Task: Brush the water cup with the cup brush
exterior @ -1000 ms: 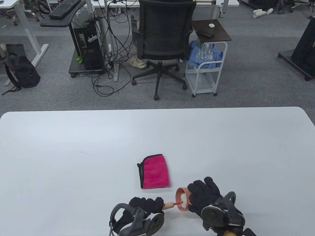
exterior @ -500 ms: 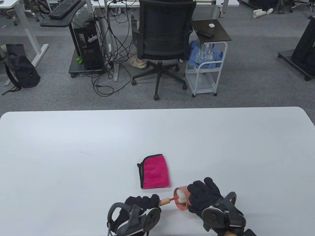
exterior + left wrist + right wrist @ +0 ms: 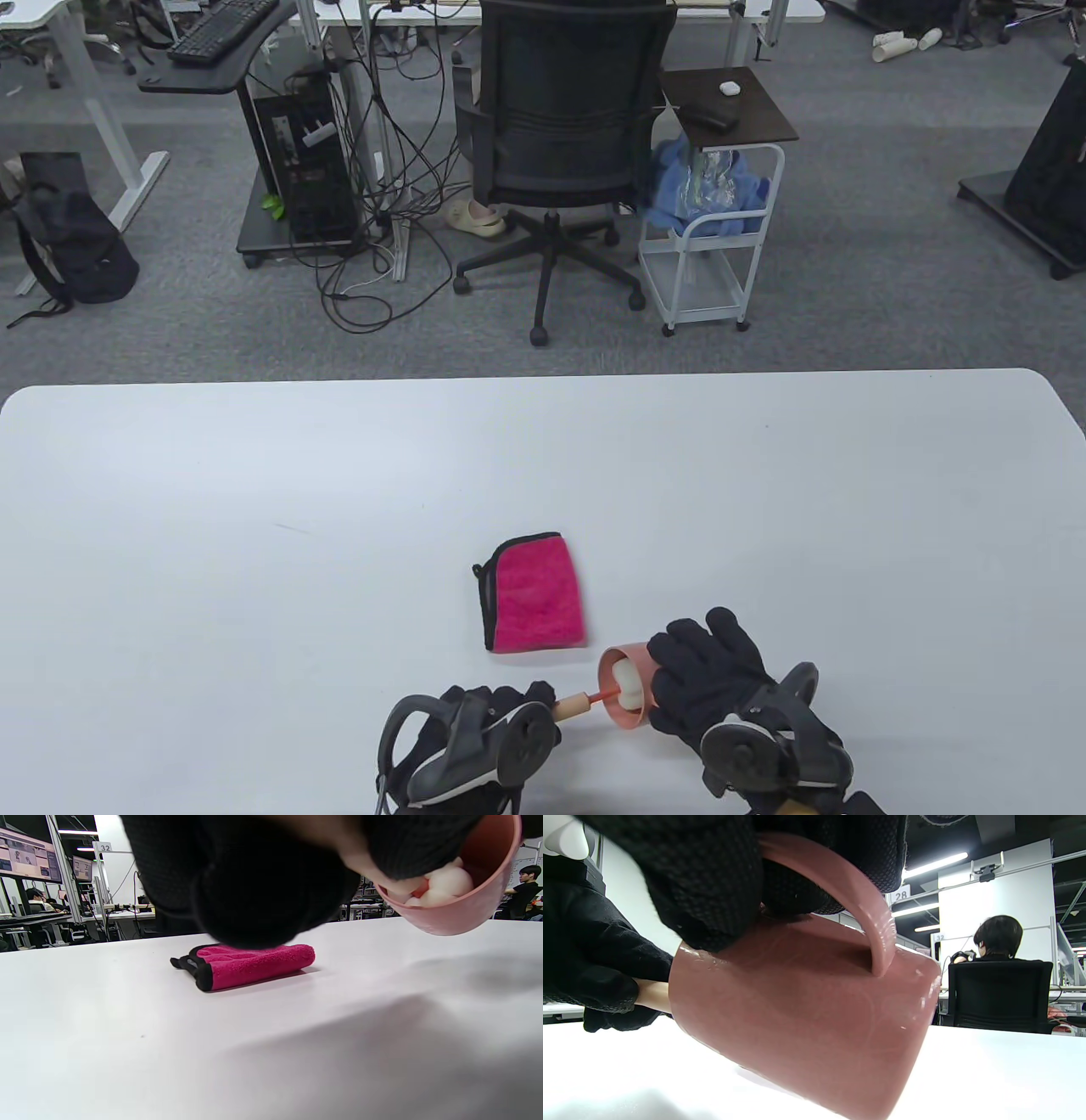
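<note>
A pink water cup is tipped on its side above the table, its mouth facing left. My right hand grips it by the body and handle; the right wrist view shows the cup held clear of the table. My left hand grips the wooden handle of the cup brush. The brush's white sponge head sits inside the cup, also seen in the left wrist view.
A folded magenta cloth with black trim lies on the white table just beyond the hands, also in the left wrist view. An office chair and a small cart stand past the far edge.
The brush slid out a little to the left, then back into the cup. The cup shifted slightly left; my left hand rolled a bit.
</note>
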{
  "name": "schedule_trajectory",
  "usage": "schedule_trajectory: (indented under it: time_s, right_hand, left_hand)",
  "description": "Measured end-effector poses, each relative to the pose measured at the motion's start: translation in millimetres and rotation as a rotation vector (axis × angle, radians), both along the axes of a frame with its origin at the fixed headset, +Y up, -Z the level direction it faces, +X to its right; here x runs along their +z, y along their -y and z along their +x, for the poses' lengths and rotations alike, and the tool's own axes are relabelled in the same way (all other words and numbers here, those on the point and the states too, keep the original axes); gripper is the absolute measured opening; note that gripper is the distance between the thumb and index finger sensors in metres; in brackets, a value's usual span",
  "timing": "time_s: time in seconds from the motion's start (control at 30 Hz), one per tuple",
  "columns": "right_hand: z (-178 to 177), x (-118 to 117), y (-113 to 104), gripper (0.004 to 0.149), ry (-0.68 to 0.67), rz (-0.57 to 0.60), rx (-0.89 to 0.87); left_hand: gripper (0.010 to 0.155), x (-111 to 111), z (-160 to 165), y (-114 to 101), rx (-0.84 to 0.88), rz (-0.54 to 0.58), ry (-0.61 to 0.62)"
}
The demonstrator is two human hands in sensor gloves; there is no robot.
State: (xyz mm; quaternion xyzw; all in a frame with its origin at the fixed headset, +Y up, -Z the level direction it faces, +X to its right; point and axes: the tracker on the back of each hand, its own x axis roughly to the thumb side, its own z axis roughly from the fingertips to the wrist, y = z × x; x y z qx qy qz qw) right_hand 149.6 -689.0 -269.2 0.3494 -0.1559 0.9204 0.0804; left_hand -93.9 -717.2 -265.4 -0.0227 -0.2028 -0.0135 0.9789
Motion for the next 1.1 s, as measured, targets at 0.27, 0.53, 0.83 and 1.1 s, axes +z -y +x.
schedule_trajectory:
  time_s: [0.27,0.53,0.83,1.1]
  right_hand:
    - [0,-1,2,0.043,0.007,-0.016,0.013]
    - [0,-3,3,0.043,0.004,-0.037,0.008]
    - [-1,-3,4,0.043,-0.002,-0.043,0.016]
    - [-2,-3,4,0.043,-0.013,-0.035,0.010]
  left_hand:
    - [0.054,4,5,1,-0.005,-0.032,0.060]
    - [0.054,9,8,-5,-0.006,0.040,0.105]
    - [0.054,10,7,-8,-0.009,0.083,0.099]
    - [0.054,10,4,-9,-0.019,0.126,0.058]
